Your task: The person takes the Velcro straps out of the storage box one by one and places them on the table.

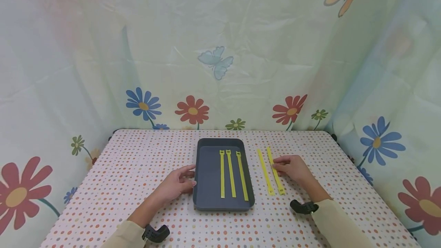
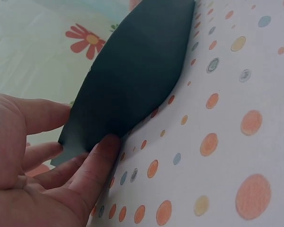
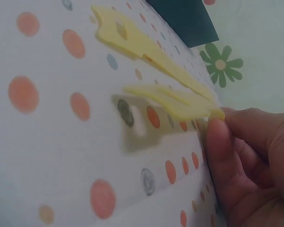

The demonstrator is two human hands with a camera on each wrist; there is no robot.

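Note:
My right hand (image 1: 292, 167) pinches a yellow cable tie (image 1: 278, 179) between thumb and fingers; in the right wrist view the slotted end of this cable tie (image 3: 180, 108) is lifted off the cloth and casts a shadow. A second yellow cable tie (image 1: 265, 171) lies beside it on its left. On the dark grey tray (image 1: 208, 179), three more cable ties (image 1: 231, 175) lie lengthwise, slotted ends away from me. With relaxed fingers, my left hand (image 1: 175, 183) touches the tray's left wall (image 2: 132, 66).
A dotted cloth (image 1: 138, 171) covers the table under the tray. Behind it and on both sides hangs a sheet (image 1: 165, 49) printed with flowers and butterflies. Each wrist wears a black device, on the left (image 1: 155, 234) and right (image 1: 303, 206).

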